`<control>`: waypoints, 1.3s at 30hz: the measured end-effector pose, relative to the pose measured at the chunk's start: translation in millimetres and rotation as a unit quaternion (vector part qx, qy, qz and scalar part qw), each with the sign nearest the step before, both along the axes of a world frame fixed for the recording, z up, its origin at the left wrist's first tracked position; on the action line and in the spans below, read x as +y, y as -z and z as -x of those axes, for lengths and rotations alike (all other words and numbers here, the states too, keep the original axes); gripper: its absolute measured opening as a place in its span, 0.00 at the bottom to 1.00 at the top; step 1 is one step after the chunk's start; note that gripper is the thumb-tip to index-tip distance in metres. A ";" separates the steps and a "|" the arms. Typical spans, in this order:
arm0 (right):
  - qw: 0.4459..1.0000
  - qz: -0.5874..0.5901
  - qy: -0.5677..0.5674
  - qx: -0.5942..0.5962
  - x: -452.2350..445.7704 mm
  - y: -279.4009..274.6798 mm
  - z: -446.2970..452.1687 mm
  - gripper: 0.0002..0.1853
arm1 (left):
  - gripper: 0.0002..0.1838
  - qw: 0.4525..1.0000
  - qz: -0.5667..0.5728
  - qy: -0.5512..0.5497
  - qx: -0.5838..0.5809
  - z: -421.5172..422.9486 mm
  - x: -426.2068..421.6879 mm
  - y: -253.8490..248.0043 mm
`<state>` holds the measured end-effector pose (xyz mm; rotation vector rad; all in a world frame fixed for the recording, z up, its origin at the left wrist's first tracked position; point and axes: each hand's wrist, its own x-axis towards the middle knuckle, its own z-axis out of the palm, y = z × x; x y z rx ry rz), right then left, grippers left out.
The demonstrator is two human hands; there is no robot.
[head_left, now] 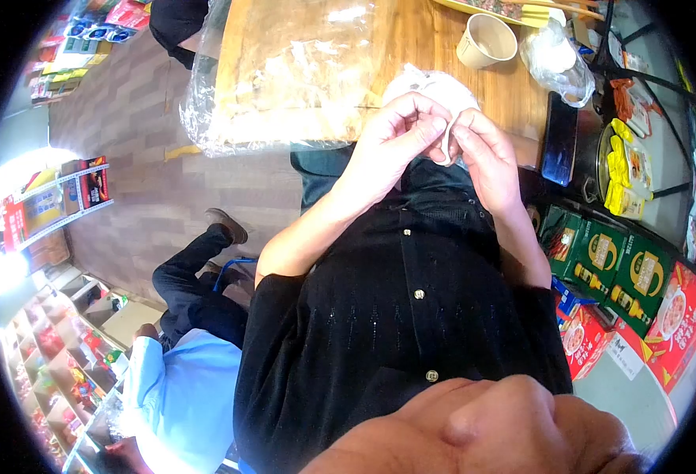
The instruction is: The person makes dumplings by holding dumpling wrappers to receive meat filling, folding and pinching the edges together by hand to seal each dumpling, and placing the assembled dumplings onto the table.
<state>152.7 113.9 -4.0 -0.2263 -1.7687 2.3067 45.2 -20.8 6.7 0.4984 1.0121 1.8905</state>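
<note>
Both my hands meet above the near edge of the wooden table (pixel 348 87). Between them is a thin, pale dumpling wrapper (pixel 447 146), folded and seen nearly edge-on. My left hand (pixel 407 134) pinches one side of it between thumb and fingers. On the other side, my right hand (pixel 486 150) grips it with thumb and forefinger. Whether filling is inside cannot be seen. Just behind my fingers lies a white bag or sheet (pixel 423 81), partly covered by them. A plate of minced filling (pixel 494 9) stands at the far edge, with chopsticks (pixel 573 9) across it.
A paper cup (pixel 487 41) and a clear plastic bag (pixel 557 63) stand at the right. Clear plastic film (pixel 245 95) covers the table's left part. A dark phone (pixel 559 142) lies beside the table. Another person (pixel 186 387) sits at lower left; green boxes (pixel 600 253) are at right.
</note>
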 end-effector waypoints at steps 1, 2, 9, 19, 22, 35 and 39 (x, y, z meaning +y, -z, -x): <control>1.000 0.018 0.001 -0.005 0.1 -0.3 -1.0 0.10 | 0.06 1.000 -0.001 0.001 0.006 -0.5 0.0 -2.5; 0.999 0.036 0.002 -0.010 0.3 -0.8 -1.7 0.10 | 0.05 1.000 -0.002 0.003 0.012 -0.9 0.3 -4.0; 1.000 0.026 -0.003 0.013 -1.2 -11.2 -4.5 0.09 | 0.06 0.999 -0.017 0.008 0.033 -2.1 0.5 -5.3; 1.000 0.014 0.003 0.015 -0.6 -14.6 -8.5 0.06 | 0.08 0.998 -0.021 0.014 0.051 -5.5 1.7 -9.3; 1.000 0.024 0.003 0.014 -0.5 -15.2 -10.4 0.06 | 0.10 0.997 -0.015 0.017 0.070 -7.5 1.3 -11.6; 0.999 0.018 0.030 0.027 2.1 -16.6 -16.4 0.05 | 0.09 0.998 0.004 0.027 0.065 -14.2 5.6 -16.7; 0.999 0.019 0.025 0.034 6.1 -13.5 -18.4 0.05 | 0.07 0.997 0.015 0.027 0.065 -16.9 7.1 -16.9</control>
